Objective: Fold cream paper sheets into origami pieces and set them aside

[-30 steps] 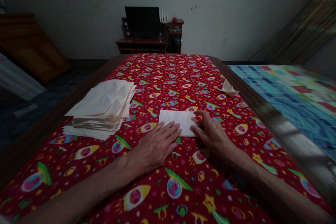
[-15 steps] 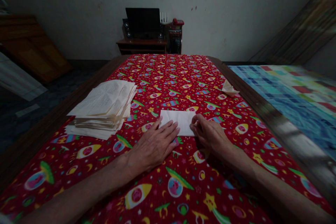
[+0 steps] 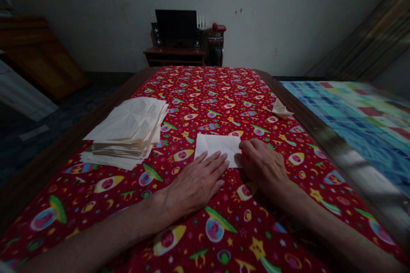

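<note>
A folded sheet of white paper [image 3: 218, 143] lies flat on the red patterned cloth. Across its lower left part rests my left hand [image 3: 200, 181], palm down with the fingers stretched out. My right hand [image 3: 264, 162] is at the paper's right edge. Its thumb and index finger curve towards the sheet, with a gap between them where red cloth shows; the other fingers are partly hidden. To the left sits a stack of creased, printed paper sheets [image 3: 128, 119]. A small folded paper piece [image 3: 281, 110] stands near the cloth's right edge.
The red cloth [image 3: 221, 89] covers a dark wooden table [image 3: 105, 102]. Beyond its far end stand a monitor [image 3: 177, 25] and speakers on a small desk. A bed with a blue checked cover [image 3: 346, 128] is on the right, a wooden cabinet [image 3: 38, 51] on the left.
My left hand has slid a little right and down across the paper. My right thumb and index finger, close together before, have spread apart at its right edge.
</note>
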Motion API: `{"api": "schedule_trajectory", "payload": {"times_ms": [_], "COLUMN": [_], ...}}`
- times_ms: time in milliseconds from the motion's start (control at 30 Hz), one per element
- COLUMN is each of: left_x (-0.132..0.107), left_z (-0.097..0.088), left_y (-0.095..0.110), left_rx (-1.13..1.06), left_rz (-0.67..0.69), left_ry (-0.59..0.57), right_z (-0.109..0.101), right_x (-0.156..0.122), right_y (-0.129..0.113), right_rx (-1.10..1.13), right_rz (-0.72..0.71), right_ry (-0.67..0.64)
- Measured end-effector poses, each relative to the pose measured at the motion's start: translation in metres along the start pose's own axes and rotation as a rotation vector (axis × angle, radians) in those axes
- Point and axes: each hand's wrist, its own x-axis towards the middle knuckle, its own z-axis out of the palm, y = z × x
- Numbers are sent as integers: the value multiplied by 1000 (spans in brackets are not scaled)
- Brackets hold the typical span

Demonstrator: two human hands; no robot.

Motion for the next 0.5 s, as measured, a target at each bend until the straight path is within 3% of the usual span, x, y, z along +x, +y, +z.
{"api": "schedule_trajectory", "payload": {"times_ms": [100, 200, 367, 500], "left_x": [-1, -3, -12, -19], "left_z": [-1, -2, -3, -3], "left_y": [1, 0, -9, -15], "left_rx": [-21, -40, -22, 16], "left_rz": [-2, -5, 11, -2], "left_ry": [0, -9, -30, -50], "right_z": [-3, 2, 9, 5], "right_x": [-9, -22, -42, -47], "right_y": [-12, -20, -9, 2], "right_rx": [-2, 52, 65, 49], "right_rz": [-233, -471, -451, -467], "right_ry": [74, 47, -67, -73]}}
